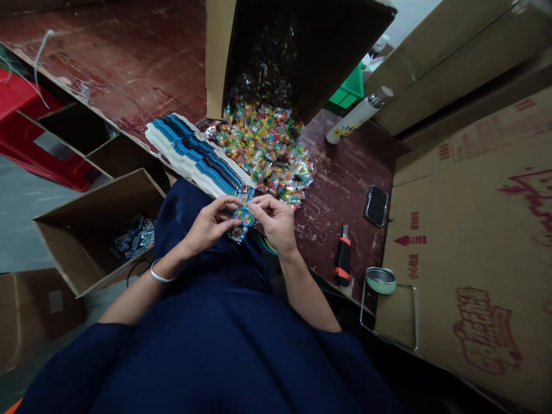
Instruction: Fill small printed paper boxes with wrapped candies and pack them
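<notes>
My left hand [213,223] pinches a small blue carton [244,216] with colourful cartoon print, at the table's front edge. From the other side my right hand [274,221] has its thumb and index finger closed on the carton's upper part. How far the carton is folded, and whether anything is inside it, I cannot tell. Just beyond my hands lies a long fanned row of flat blue-and-white cartons [194,150]. Beside it, clear packets of multicoloured candy [267,146] spill from a tipped cardboard box [217,63].
An open cardboard box [92,230] at the left holds several blue cartons [137,234]. A red stool [47,138] stands behind it. On the table's right are a utility knife [344,259], phone [376,205] and white flask [359,116]. A green cup [380,280] sits by large boxes [466,241].
</notes>
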